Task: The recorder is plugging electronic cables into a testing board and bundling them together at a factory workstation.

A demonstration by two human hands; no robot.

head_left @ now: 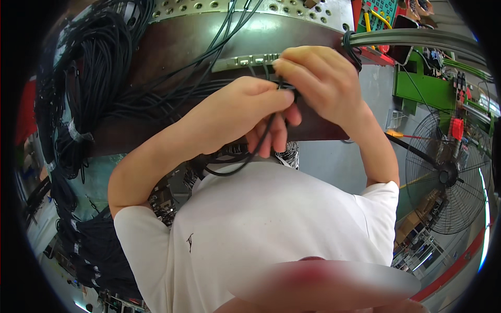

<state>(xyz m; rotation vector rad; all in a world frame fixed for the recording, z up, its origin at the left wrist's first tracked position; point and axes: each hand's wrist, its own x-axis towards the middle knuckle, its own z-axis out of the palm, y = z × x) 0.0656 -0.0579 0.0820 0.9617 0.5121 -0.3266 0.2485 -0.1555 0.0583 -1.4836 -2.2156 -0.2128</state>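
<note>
Cable (245, 165), thin, round, black and rubbery-looking, looping past the near edge of the smooth dark-brown tabletop (172, 49), seems light, bendy and best pinched near its end, my left hand (250, 107) gripping it, my bunched right hand's (321, 81) hold unclear.

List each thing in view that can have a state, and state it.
left hand: gripping black cable
right hand: fingertips together, contents hidden
black cable: curved
large cable bundle: tied
table cables: spread out
fan: caged; whether spinning, unclear
</note>
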